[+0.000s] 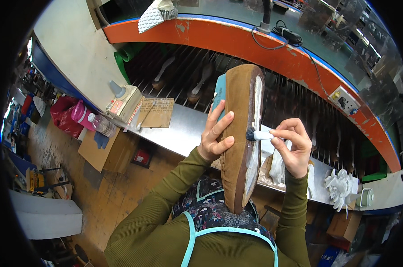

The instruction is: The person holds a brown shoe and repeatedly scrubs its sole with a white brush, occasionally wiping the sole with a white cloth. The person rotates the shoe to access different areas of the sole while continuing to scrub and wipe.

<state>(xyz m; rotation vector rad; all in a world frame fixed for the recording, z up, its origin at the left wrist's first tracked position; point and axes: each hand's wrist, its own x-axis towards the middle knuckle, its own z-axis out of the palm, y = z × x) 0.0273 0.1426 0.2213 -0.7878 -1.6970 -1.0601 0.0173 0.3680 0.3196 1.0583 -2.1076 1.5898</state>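
My left hand point(215, 133) grips a brown suede shoe upper point(239, 133) on a teal last, held upright with its bottom turned to the right. White paste covers the bottom rim of the shoe. My right hand point(293, 144) pinches a small white-handled brush point(258, 135), and its dark bristles touch the shoe's right edge about halfway down.
A steel bench edge point(188, 127) runs under my hands. Behind it is a wire conveyor rack point(183, 71) with shoe lasts, framed by an orange rim point(237, 38). A small device point(123, 100), cardboard cards point(157, 112), a pink bottle point(82, 113) and white gloves point(341, 187) lie around.
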